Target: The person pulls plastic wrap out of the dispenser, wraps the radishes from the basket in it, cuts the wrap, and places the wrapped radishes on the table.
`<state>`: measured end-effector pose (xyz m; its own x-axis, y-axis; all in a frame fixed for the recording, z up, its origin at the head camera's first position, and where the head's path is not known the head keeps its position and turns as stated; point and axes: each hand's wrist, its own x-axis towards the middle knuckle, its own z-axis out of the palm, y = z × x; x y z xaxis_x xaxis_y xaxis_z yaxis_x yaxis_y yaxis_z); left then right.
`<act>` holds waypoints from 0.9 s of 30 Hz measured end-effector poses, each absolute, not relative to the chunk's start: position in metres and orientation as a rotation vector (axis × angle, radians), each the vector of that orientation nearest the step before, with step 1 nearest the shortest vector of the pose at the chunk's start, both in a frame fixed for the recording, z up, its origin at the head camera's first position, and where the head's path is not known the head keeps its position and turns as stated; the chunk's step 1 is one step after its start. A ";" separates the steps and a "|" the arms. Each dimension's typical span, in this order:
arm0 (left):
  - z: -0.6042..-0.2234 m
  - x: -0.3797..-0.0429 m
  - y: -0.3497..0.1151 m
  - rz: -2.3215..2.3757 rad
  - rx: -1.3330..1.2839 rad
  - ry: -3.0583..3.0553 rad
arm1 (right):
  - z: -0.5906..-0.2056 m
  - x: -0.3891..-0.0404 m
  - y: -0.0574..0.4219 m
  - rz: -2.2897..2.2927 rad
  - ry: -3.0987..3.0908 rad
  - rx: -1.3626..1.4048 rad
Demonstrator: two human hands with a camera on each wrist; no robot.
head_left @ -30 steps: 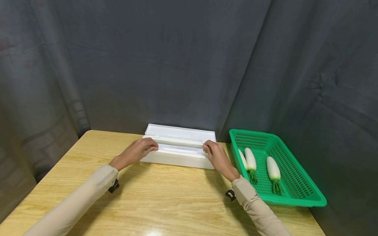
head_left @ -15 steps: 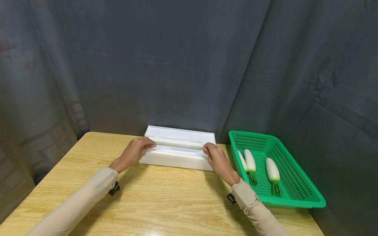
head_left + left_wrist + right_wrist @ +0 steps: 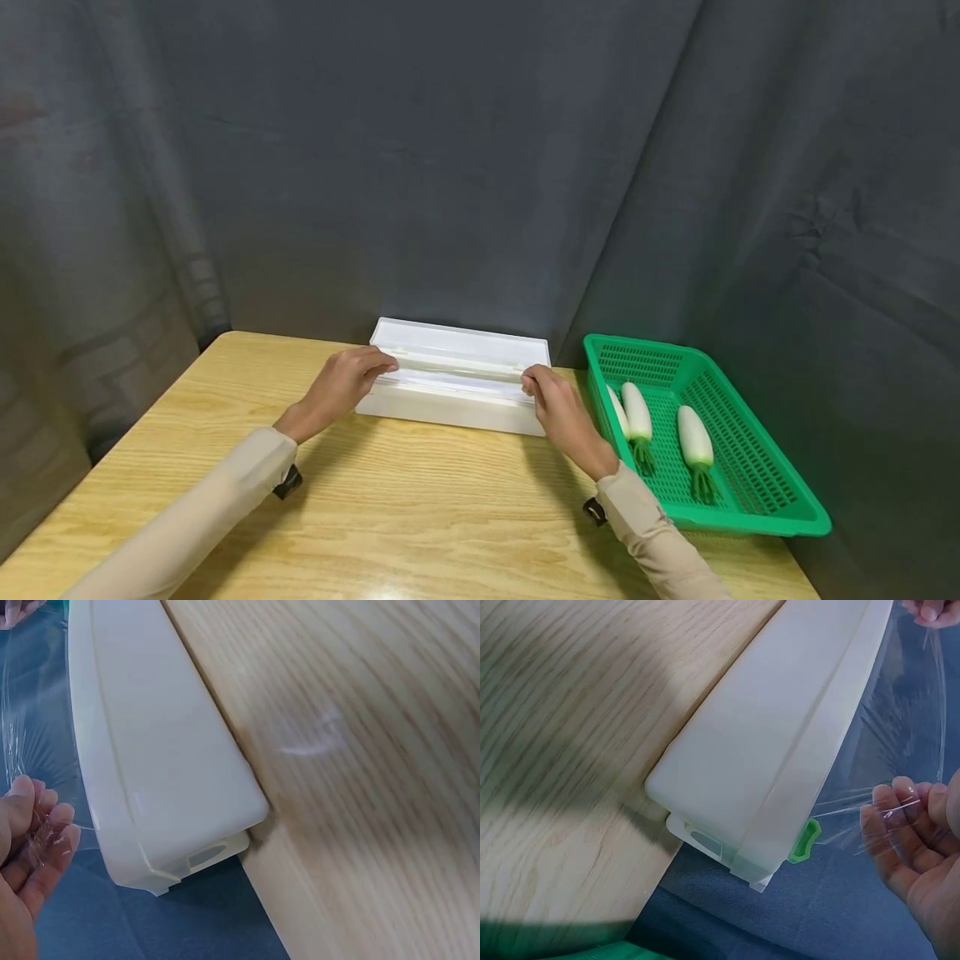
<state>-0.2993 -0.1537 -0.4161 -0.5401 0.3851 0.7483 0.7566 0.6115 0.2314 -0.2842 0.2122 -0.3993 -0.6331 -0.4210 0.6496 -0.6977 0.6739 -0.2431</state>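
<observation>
A long white cling film dispenser (image 3: 450,413) lies near the back of the table, its lid (image 3: 465,337) standing raised behind it. My left hand (image 3: 341,385) pinches one corner of the clear cling film (image 3: 45,712) above the dispenser's left end. At the opposite end, my right hand (image 3: 562,417) pinches the other corner between thumb and fingers. Between the two hands the film stretches in a sheet over the box, creased near the fingers. In the right wrist view a small green piece (image 3: 805,841) shows at the dispenser's end.
To the right stands a green plastic basket (image 3: 750,523) with several white radishes (image 3: 695,435) bearing green stems. A dark curtain (image 3: 420,167) hangs behind the wooden table (image 3: 420,500).
My hands have drawn slightly farther apart: the left fingertips moved a little left, the right ones a little right. The film stays between them; the basket and radishes have stayed put.
</observation>
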 end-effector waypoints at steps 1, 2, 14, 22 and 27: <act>-0.415 -0.299 -0.154 -0.721 -0.896 -2.171 | -0.399 -0.284 0.212 0.658 -2.324 0.866; -0.414 -0.298 -0.154 -0.720 -0.897 -2.167 | -0.398 -0.284 0.213 0.659 -2.317 0.871; -0.407 -0.292 -0.154 -0.707 -0.923 -2.097 | -0.394 -0.280 0.216 0.752 -2.294 0.909; -0.412 -0.288 -0.153 -0.711 -0.929 -2.062 | -0.393 -0.276 0.219 0.801 -2.305 0.968; -0.409 -0.288 -0.152 -0.721 -0.917 -2.069 | -0.390 -0.276 0.220 0.811 -2.285 0.969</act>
<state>-0.2880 -0.1524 -0.4095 -0.4639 0.3679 0.8059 0.7892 0.5850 0.1872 -0.2762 0.2197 -0.3904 -0.6058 -0.4477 0.6576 -0.7622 0.5635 -0.3186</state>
